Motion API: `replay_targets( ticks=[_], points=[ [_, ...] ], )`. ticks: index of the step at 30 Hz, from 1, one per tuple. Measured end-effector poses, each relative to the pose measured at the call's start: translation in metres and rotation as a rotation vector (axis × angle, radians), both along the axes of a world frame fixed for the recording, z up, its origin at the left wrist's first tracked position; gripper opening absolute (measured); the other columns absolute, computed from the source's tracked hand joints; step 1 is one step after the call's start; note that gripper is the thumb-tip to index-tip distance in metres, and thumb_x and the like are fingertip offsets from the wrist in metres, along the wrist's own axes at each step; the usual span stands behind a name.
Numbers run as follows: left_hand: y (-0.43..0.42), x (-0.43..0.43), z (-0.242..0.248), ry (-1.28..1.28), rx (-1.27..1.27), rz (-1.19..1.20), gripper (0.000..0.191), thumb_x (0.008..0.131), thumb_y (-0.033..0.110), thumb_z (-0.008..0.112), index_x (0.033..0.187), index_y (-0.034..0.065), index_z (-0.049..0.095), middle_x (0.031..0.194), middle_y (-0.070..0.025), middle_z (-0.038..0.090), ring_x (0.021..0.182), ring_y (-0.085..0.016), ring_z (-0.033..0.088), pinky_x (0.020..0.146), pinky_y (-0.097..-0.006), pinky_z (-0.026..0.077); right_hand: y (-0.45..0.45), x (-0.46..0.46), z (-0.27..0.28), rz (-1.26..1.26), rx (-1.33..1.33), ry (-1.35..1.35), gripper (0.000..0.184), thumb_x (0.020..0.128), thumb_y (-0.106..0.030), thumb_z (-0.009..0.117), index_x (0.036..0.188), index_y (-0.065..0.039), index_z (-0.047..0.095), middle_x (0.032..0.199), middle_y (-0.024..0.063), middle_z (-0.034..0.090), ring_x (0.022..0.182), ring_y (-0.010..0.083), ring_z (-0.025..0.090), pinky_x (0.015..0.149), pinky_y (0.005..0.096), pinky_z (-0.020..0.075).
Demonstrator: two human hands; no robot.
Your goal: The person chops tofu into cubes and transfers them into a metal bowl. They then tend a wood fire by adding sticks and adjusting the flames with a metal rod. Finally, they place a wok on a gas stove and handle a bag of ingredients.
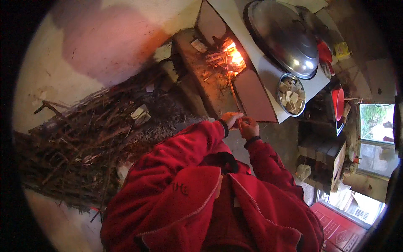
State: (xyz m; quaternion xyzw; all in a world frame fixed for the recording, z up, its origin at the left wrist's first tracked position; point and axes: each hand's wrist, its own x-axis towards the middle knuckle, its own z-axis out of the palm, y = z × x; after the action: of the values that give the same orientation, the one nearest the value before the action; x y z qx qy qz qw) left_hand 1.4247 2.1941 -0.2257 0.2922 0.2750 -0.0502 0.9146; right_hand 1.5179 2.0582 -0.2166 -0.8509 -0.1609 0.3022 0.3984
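My left hand [232, 120] and my right hand [250, 128] are close together, just in front of the stove. A long thin stick [233, 91] runs from my hands to the burning fire [234, 56] in the stove's opening. The right hand's fingers are closed around its near end. The left hand is beside that end, but its fingers are partly hidden, so its hold cannot be told. More sticks [215, 58] lie at the mouth of the fire, some glowing.
A pile of branches [85, 138] lies at the left. On the white stovetop [267, 67] at the upper right sit a large domed metal lid [283, 34] and a round metal bowl [292, 98] of pale cut pieces. A red basin [338, 104] stands farther right.
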Motion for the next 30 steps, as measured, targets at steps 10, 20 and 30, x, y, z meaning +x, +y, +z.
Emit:
replay_targets(
  ticks=[10, 20, 30],
  points=[
    [0.022, -0.042, 0.068, -0.100, -0.036, -0.083, 0.037, 0.094, 0.043, 0.055, 0.093, 0.0069, 0.062, 0.084, -0.0042, 0.065, 0.074, -0.016, 0.063, 0.075, -0.0317, 0.053, 0.020, -0.062, 0.093, -0.142, 0.216, 0.078, 0.028, 0.083, -0.016, 0.067, 0.104, 0.001, 0.060, 0.083, 0.0082, 0.065, 0.063, 0.0113, 0.059, 0.052, 0.0265, 0.0470],
    [0.051, -0.073, 0.037, 0.029, -0.076, 0.068, 0.056, 0.091, 0.044, 0.059, 0.130, 0.0051, 0.051, 0.108, -0.0076, 0.058, 0.096, -0.022, 0.058, 0.086, -0.0348, 0.049, 0.143, 0.007, -0.001, -0.540, 0.477, 0.171, 0.031, 0.087, -0.030, 0.067, 0.105, -0.007, 0.056, 0.071, 0.0066, 0.057, 0.049, 0.0167, 0.050, 0.042, 0.0334, 0.0417],
    [0.073, -0.148, 0.022, 0.107, -0.125, 0.269, 0.045, 0.090, 0.036, 0.063, 0.122, 0.0054, 0.053, 0.110, -0.0100, 0.062, 0.098, -0.020, 0.060, 0.086, -0.0338, 0.048, 0.068, -0.080, 0.087, -0.404, 0.401, 0.314, 0.032, 0.087, -0.027, 0.064, 0.113, -0.009, 0.055, 0.072, 0.0033, 0.056, 0.051, 0.0107, 0.049, 0.041, 0.0264, 0.0407]
  ],
)
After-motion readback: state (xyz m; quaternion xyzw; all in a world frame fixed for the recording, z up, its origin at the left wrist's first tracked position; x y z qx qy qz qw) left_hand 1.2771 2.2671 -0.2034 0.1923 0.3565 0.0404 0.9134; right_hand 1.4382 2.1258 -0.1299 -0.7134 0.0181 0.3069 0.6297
